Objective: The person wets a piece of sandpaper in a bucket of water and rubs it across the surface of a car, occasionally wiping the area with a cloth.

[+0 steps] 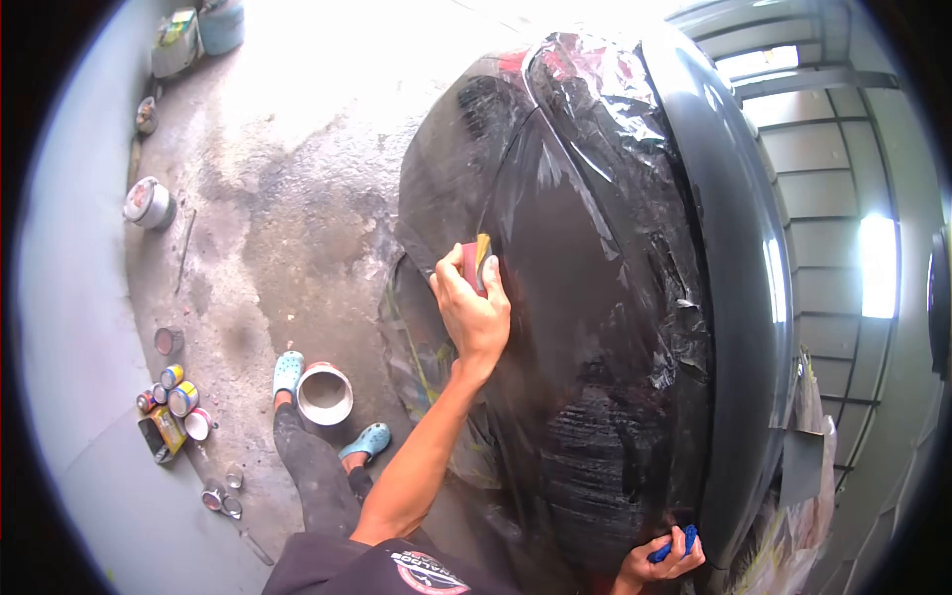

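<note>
My left hand (474, 315) reaches up and presses a small red and yellow sanding pad (477, 260) against the black car body panel (585, 327). The panel is dull and scuffed, with pale streaks around the pad and lower down. Clear plastic sheeting (615, 89) is taped over the upper part of the car. At the bottom right, my right hand (662, 561) rests at the panel's lower edge, its fingers closed on a small blue object (677, 543). My feet wear light blue clogs (289, 371) on the concrete floor.
A white bucket (324, 394) stands between my feet. Several small paint tins (177, 397) and lids sit along the left wall, with a larger tin (149, 202) further up. Masking paper (793, 496) hangs at the lower right. A shutter door (833, 198) is on the right.
</note>
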A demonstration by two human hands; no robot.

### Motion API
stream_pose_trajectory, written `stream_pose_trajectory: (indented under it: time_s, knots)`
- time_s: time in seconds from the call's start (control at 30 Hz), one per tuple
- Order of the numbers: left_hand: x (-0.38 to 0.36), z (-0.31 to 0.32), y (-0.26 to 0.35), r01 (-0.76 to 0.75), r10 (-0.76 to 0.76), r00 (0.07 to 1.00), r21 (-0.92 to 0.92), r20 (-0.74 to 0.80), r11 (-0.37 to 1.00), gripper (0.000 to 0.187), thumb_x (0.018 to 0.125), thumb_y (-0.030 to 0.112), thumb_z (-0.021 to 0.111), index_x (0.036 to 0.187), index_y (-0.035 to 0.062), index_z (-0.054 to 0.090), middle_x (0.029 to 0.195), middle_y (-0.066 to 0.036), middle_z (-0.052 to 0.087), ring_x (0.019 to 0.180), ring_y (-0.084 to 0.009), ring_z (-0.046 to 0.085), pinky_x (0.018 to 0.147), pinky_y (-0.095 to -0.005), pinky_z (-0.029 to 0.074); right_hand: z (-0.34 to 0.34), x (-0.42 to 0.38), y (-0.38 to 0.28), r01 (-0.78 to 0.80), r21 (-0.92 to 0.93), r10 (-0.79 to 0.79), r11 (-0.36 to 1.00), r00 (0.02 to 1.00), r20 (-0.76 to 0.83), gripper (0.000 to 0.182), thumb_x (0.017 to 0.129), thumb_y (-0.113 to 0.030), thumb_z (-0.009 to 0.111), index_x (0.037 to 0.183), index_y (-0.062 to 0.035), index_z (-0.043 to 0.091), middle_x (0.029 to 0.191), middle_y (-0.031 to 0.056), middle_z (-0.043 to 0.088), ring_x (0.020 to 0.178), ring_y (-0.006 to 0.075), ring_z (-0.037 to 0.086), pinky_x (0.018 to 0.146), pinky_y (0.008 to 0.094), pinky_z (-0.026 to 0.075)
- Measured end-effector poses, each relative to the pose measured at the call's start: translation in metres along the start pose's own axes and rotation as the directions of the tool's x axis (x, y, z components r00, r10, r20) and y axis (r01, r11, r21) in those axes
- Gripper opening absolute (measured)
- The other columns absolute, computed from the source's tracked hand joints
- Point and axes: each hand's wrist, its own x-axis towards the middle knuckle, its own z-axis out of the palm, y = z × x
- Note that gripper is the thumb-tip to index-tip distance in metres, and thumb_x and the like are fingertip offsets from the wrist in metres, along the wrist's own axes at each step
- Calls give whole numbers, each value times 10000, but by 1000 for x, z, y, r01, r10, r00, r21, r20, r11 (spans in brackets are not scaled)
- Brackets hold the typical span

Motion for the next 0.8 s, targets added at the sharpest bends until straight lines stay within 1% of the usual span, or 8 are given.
stream_pose_trajectory:
  time_s: [0.1, 0.23, 0.27, 0.37, 0.53, 0.63, 0.7, 0.8]
  knots:
    - [-7, -8, -6, 8, -1, 999, -139, 52, 990, 493, 1055, 216, 740, 1432, -56, 574, 1329, -263, 677, 1226, -437, 631, 1103, -512, 480, -4, 0, -2, 6, 9, -6, 1000, 1000, 1, 159, 1027, -102, 614, 1101, -28, 734, 1146, 228, 666, 1036, 404, 626, 916, 559, 502]
    - [-19, -28, 0, -64, 54, 989, 69, 136, 996, 447, 1088, 256, 700, 1409, -50, 642, 1306, -257, 679, 1195, -419, 652, 1072, -485, 498, -2, -2, 2, -8, 1, 7, 1000, 1000, 14, 169, 1040, -159, 616, 1117, -59, 727, 1181, 224, 645, 1038, 410, 618, 923, 575, 488]
    - [-20, -28, 0, -64, 59, 993, 47, 100, 997, 409, 1093, 261, 689, 1385, -25, 682, 1200, -238, 673, 1123, -395, 658, 1000, -482, 514, -3, -2, 1, -10, 3, 10, 1000, 1000, 20, 171, 1042, -161, 615, 1118, -58, 728, 1183, 223, 646, 1041, 410, 618, 923, 575, 487]
    - [-21, -31, 7, 27, -31, 991, 32, 127, 999, 397, 1088, 247, 691, 1391, -10, 682, 1101, -213, 643, 1046, -377, 646, 928, -486, 515, -6, 9, -7, 9, 5, -9, 1000, 1000, 16, 156, 1020, -73, 617, 1104, -21, 737, 1146, 231, 666, 1037, 412, 629, 904, 557, 504]
    - [-102, -65, 9, -42, 34, 984, 39, 177, 998, 414, 1023, 199, 742, 1343, -53, 672, 1077, -239, 599, 984, -420, 656, 867, -516, 544, -3, 1, 0, 8, 4, -8, 1000, 1000, 16, 158, 1038, -124, 612, 1101, -44, 733, 1165, 223, 654, 1046, 411, 627, 920, 567, 493]
    - [-75, -55, 11, -20, 6, 990, 98, 143, 995, 359, 1036, 197, 733, 1294, -45, 673, 1079, -251, 612, 959, -454, 669, 838, -525, 547, 2, -3, 0, -10, 2, 10, 1000, 1000, 3, 162, 1047, -145, 607, 1097, -54, 730, 1177, 223, 646, 1050, 411, 628, 928, 573, 490]
    - [-45, -43, -1, -5, -7, 991, 86, 136, 996, 349, 1061, 197, 711, 1340, -8, 665, 1058, -263, 623, 911, -491, 671, 794, -558, 539, -3, -4, 3, -10, -12, 10, 1000, 1000, 8, 161, 1045, -141, 606, 1096, -52, 731, 1178, 222, 648, 1052, 410, 631, 931, 572, 492]
    - [-66, -64, 16, 61, -72, 978, 60, 197, 996, 390, 1076, 166, 673, 1408, -38, 671, 1052, -247, 661, 973, -420, 653, 856, -519, 518, -2, -2, -2, -15, -6, 15, 1000, 1000, 12, 166, 1042, -138, 606, 1104, -51, 732, 1184, 219, 650, 1057, 406, 634, 941, 574, 494]
